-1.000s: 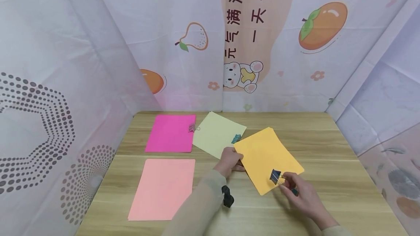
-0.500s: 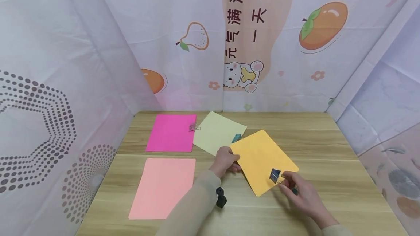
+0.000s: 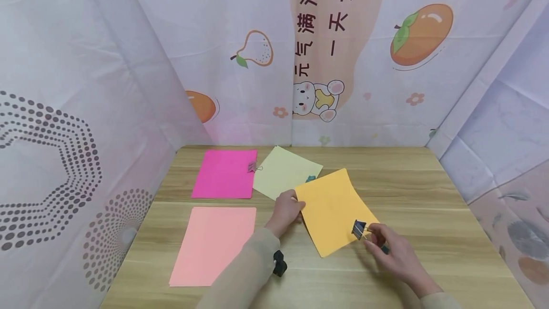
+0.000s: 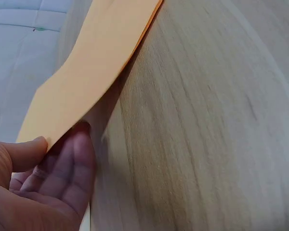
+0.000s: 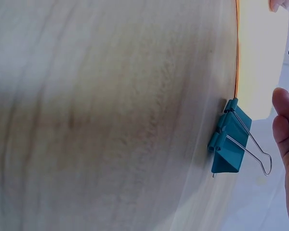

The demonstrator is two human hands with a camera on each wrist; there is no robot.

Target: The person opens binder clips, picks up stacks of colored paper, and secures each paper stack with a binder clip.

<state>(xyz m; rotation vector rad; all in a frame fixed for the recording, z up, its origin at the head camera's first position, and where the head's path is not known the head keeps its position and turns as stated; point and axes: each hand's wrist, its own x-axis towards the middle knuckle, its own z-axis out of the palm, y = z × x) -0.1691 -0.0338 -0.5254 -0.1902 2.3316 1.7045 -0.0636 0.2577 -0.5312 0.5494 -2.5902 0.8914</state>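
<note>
My left hand (image 3: 285,210) pinches the left edge of a stack of orange paper sheets (image 3: 332,206), thumb on top and fingers beneath. In the left wrist view the raised paper (image 4: 94,62) bends upward near the thumb. My right hand (image 3: 399,257) pinches a dark blue binder clip (image 3: 358,229) by its wire handles. That clip overlaps the paper's lower right edge in the head view. Under the right hand a teal binder clip (image 3: 385,249) is mostly hidden; the right wrist view shows the teal binder clip (image 5: 233,139) close to the wooden tabletop.
Magenta paper (image 3: 225,174) lies at the back left, with a pinkish binder clip (image 3: 252,167) at its right edge. Beside it are pale green sheets (image 3: 285,170) with another teal clip (image 3: 310,178), partly covered. Pink paper (image 3: 216,242) lies front left. Printed fabric (image 3: 240,89) hangs behind.
My left hand has drawn the orange paper leftward, so the dark blue clip now stands at the paper's edge instead of farther in over it. My right hand has hardly moved.
</note>
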